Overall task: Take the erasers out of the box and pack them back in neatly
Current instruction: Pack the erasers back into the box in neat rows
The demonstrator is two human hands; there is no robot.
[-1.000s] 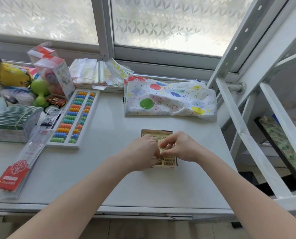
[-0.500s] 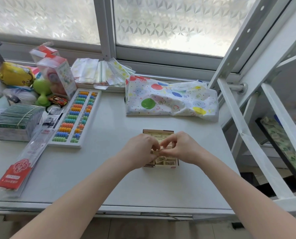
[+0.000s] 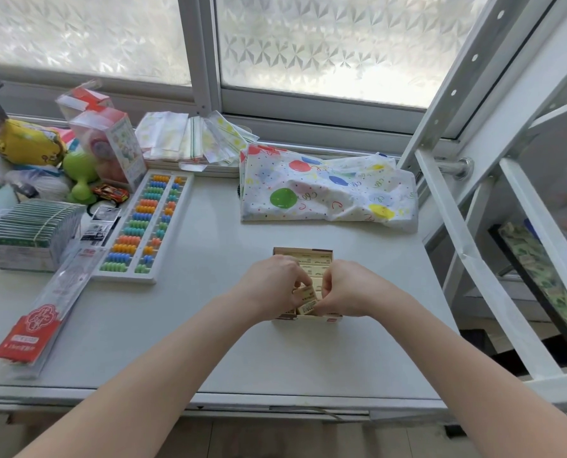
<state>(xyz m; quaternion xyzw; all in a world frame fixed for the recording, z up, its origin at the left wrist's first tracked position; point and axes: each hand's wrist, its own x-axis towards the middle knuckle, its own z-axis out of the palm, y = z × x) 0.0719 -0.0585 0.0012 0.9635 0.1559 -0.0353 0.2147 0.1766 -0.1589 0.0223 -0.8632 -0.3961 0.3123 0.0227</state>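
1. Box (image 3: 303, 252) sits mid-table; both hands are over its near end.
2. Left hand (image 3: 270, 285) and right hand (image 3: 345, 289) each pinch the same tilted eraser (image 3: 305, 294), half-raised above the rows of erasers (image 3: 315, 262) in the box.
3. Do it well: lift straight up, probably keeping the neighbours from riding along.
4. White table (image 3: 209, 325) under the box.
5. Left of box: abacus (image 3: 146, 226).
6. Beyond box: balloon-print bag (image 3: 325, 193), then frosted window (image 3: 325, 44).
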